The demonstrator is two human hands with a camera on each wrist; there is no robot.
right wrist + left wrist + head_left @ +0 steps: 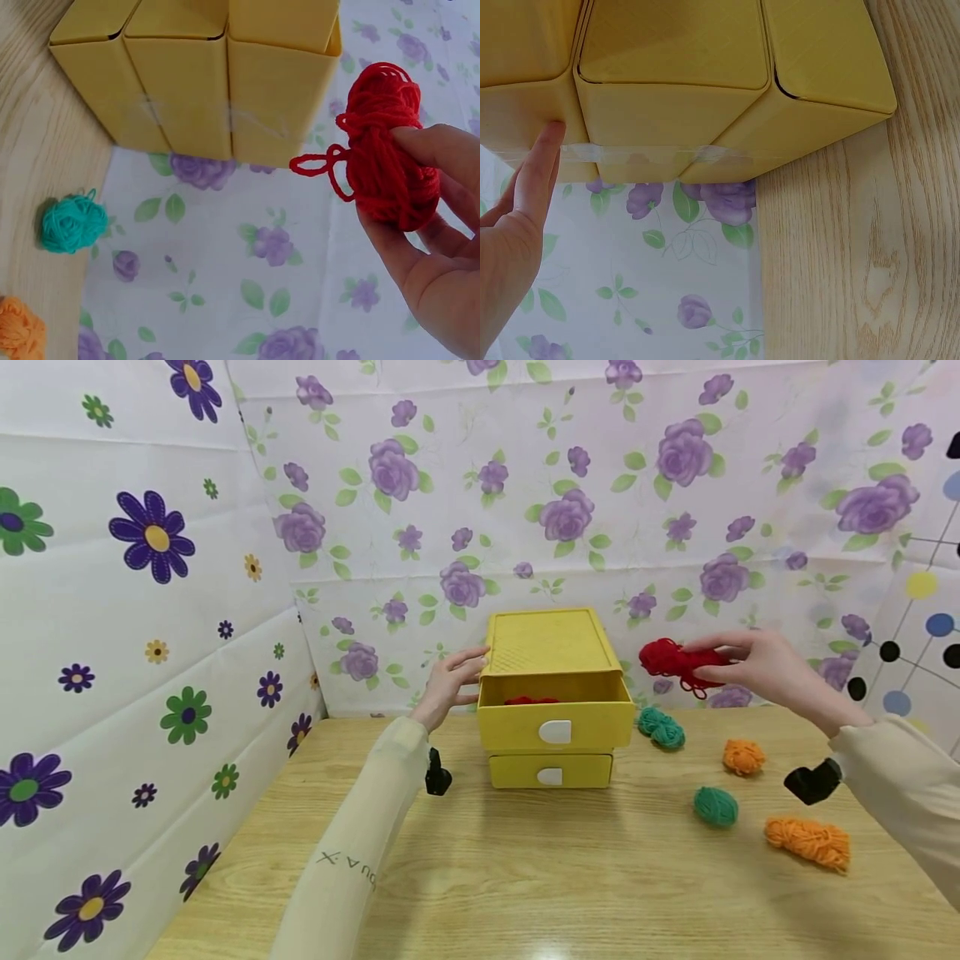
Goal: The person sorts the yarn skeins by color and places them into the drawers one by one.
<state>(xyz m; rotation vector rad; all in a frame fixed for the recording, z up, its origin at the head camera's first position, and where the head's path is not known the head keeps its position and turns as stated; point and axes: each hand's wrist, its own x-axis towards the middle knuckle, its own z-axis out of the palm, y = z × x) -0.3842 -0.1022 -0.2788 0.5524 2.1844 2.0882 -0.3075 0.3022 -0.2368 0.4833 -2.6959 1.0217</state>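
A yellow drawer unit (551, 639) stands against the back wall covering, one drawer (513, 728) pulled out toward me. Inside that drawer some red yarn (531, 700) shows just above its front edge. My left hand (448, 687) touches the unit's left side with its fingers extended; in the left wrist view a fingertip (553, 131) rests against the yellow side wall. Up in the air to the right of the unit, my right hand (761, 667) pinches a red yarn skein (386, 150) between thumb and fingers. Loose loops hang from the skein.
Right of the unit, green yarn (662, 728) lies near the wall, with a second green ball (716, 807) closer. An orange ball (743, 757) and a longer orange skein (808, 843) lie farther right on the wooden table (555, 885). A closed lower drawer (517, 771) sits beneath.
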